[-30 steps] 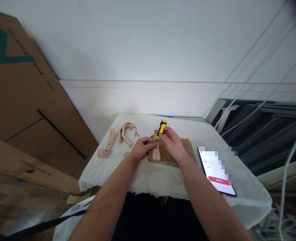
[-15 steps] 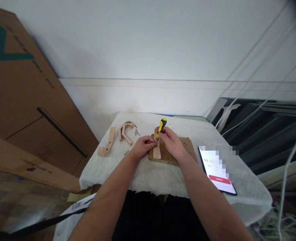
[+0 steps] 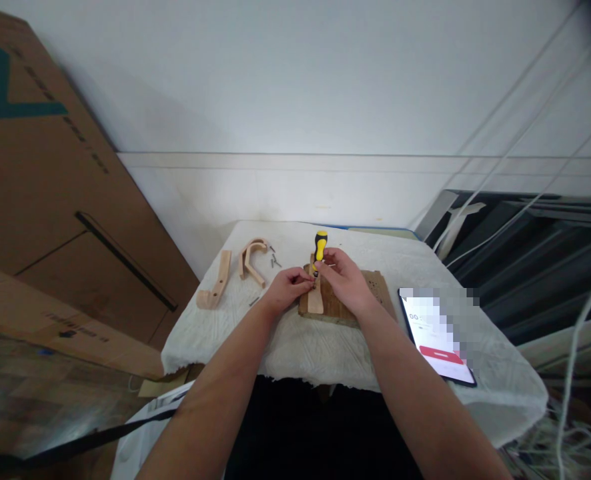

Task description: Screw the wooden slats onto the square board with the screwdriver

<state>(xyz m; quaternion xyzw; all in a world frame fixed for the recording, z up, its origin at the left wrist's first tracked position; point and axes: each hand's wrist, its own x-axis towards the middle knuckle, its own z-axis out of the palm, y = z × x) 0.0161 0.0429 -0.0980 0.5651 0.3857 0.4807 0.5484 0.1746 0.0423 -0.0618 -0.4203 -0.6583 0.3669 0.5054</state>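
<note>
My right hand [image 3: 343, 275] is closed on a yellow and black screwdriver [image 3: 320, 245], which stands nearly upright with its handle at the top. Its lower end meets a pale wooden hook piece [image 3: 316, 301] lying on a brown wooden board [image 3: 343, 310]. From the left, my left hand [image 3: 289, 288] pinches with thumb and finger beside the screwdriver's tip. What it pinches is too small to make out. Left of the hands lie two curved wooden hooks [image 3: 252, 257] and a wooden hook with two holes [image 3: 219, 283]. Several screws [image 3: 274, 261] are near them.
A white cloth [image 3: 320, 363] covers the table. On the right lies a phone [image 3: 435, 340] with a lit screen. A large cardboard box [image 3: 75, 220] stands at the left, a wall [image 3: 295, 87] behind. White cables [image 3: 573, 353] hang at the right.
The screwdriver's handle has swung from leaning right to nearly upright, and the fingers of my right hand have loosened around it. My left hand stays by the tip. The view has shifted slightly.
</note>
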